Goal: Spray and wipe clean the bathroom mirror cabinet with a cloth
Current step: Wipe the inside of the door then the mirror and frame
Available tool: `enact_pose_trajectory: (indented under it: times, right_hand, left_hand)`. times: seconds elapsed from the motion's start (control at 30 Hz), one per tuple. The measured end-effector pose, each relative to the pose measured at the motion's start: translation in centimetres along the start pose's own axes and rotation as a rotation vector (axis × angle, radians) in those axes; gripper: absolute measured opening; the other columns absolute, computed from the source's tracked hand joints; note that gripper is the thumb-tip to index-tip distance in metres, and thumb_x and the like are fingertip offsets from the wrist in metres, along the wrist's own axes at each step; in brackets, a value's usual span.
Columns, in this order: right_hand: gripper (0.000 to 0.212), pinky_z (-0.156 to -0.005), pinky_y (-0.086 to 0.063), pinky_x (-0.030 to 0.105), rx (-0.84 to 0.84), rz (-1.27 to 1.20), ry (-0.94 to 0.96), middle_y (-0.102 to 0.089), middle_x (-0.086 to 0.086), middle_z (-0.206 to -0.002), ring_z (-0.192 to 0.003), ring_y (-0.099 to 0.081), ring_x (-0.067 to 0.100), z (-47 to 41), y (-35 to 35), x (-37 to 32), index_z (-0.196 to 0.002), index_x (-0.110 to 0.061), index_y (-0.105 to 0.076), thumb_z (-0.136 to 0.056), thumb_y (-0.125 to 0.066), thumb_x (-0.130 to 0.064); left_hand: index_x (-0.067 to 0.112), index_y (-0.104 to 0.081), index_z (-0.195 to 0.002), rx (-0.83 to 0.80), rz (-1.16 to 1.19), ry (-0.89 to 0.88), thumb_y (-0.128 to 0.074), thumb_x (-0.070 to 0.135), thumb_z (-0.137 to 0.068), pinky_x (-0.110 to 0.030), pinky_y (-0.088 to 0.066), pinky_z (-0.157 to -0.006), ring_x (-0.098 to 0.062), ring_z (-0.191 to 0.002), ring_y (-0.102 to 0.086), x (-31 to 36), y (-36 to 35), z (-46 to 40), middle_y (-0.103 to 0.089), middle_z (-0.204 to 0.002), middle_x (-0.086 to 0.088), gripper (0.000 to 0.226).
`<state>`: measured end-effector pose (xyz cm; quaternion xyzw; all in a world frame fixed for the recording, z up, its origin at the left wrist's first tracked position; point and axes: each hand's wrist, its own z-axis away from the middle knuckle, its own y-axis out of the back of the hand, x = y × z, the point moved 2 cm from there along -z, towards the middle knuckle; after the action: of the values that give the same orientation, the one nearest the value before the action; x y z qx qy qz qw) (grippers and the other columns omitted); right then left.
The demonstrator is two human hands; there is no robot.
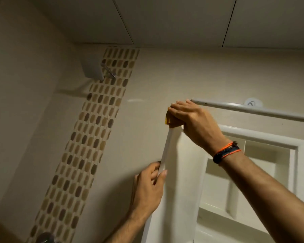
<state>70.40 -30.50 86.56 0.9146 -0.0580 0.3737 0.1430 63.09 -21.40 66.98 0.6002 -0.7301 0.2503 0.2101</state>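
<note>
The wiping step is in hand: the right hand [184,114] presses the yellow cloth [170,121] on the top corner of the open cabinet door [179,172], whose edge the left hand [150,186] grips, so next the cloth probably goes down this edge.

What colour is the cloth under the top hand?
Yellow-orange; the cloth peeks out beneath the right hand in the head view.

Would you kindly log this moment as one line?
left hand: grips open cabinet door edge | right hand: presses yellow cloth on door's top corner | phase: wiping
</note>
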Motion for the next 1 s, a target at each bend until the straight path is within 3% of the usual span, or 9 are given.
enact_pose_trajectory:
  times: [0.07,0.23,0.37,0.47,0.63,0.87,1.0]
  right_hand:
    - [0.048,-0.110,-0.041,0.044,-0.060,0.099,0.047,-0.068,0.016,-0.116,-0.115,-0.061,0.037,0.1,-0.6,-0.4,-0.111,0.000,-0.070,-0.076,-0.039,0.009]
    - [0.062,-0.114,-0.027,0.044,-0.157,0.166,0.007,-0.057,0.020,-0.136,-0.129,-0.052,0.037,-0.3,-1.1,0.9,-0.128,0.002,-0.061,-0.068,-0.059,0.021]
    - [0.059,-0.119,-0.027,0.041,-0.205,0.172,-0.014,-0.051,0.017,-0.143,-0.136,-0.046,0.032,-1.7,-1.1,1.6,-0.134,-0.002,-0.057,-0.078,-0.056,0.018]
    - [0.049,-0.118,-0.028,0.042,-0.165,0.170,-0.047,-0.053,0.019,-0.141,-0.135,-0.046,0.034,-1.1,-1.6,0.6,-0.130,0.000,-0.060,-0.083,-0.053,0.014]
    - [0.051,-0.111,-0.037,0.052,-0.186,0.137,-0.011,-0.055,0.024,-0.136,-0.131,-0.049,0.038,2.6,-3.1,-3.2,-0.124,0.005,-0.063,-0.084,-0.032,0.001]
    - [0.048,-0.109,-0.040,0.049,-0.216,0.078,0.118,-0.059,0.021,-0.133,-0.129,-0.052,0.036,8.3,-4.1,-8.1,-0.123,0.005,-0.064,-0.091,-0.030,-0.002]
    - [0.050,-0.107,-0.042,0.050,-0.274,0.069,0.181,-0.062,0.019,-0.130,-0.125,-0.055,0.036,8.2,-3.0,-7.6,-0.121,0.003,-0.066,-0.088,-0.030,-0.004]
  left_hand:
    - [0.031,-0.066,-0.110,0.004,0.002,0.003,-0.061,0.034,-0.091,-0.035,-0.059,-0.082,0.003,-0.088,-0.069,-0.1,0.2,0.0,-0.073,-0.093,0.024,0.020]
    - [0.039,-0.061,-0.109,-0.001,-0.007,-0.005,-0.058,0.045,-0.087,-0.037,-0.058,-0.082,0.000,-0.089,-0.069,-0.1,0.3,0.0,-0.072,-0.093,0.026,0.023]
    - [0.047,-0.055,-0.108,0.010,-0.030,-0.009,-0.055,0.050,-0.085,-0.035,-0.058,-0.083,0.001,-0.091,-0.068,-0.2,0.3,0.0,-0.071,-0.094,0.029,0.023]
    - [0.047,-0.055,-0.109,0.000,-0.029,-0.026,-0.053,0.050,-0.085,-0.035,-0.058,-0.081,0.005,-0.088,-0.068,0.0,0.3,0.1,-0.069,-0.093,0.033,0.024]
    - [0.043,-0.054,-0.107,-0.004,0.001,0.039,-0.055,0.043,-0.085,-0.044,-0.059,-0.081,-0.010,-0.088,-0.071,-1.0,0.3,1.1,-0.071,-0.092,0.025,0.022]
    - [0.046,-0.055,-0.111,-0.040,-0.051,0.101,-0.056,0.044,-0.084,-0.040,-0.059,-0.076,-0.004,-0.082,-0.070,-3.6,0.7,4.9,-0.071,-0.091,0.022,0.027]
    - [0.044,-0.056,-0.109,-0.061,-0.021,0.141,-0.057,0.042,-0.084,-0.046,-0.059,-0.080,-0.009,-0.085,-0.071,-4.2,0.9,6.3,-0.072,-0.091,0.020,0.025]
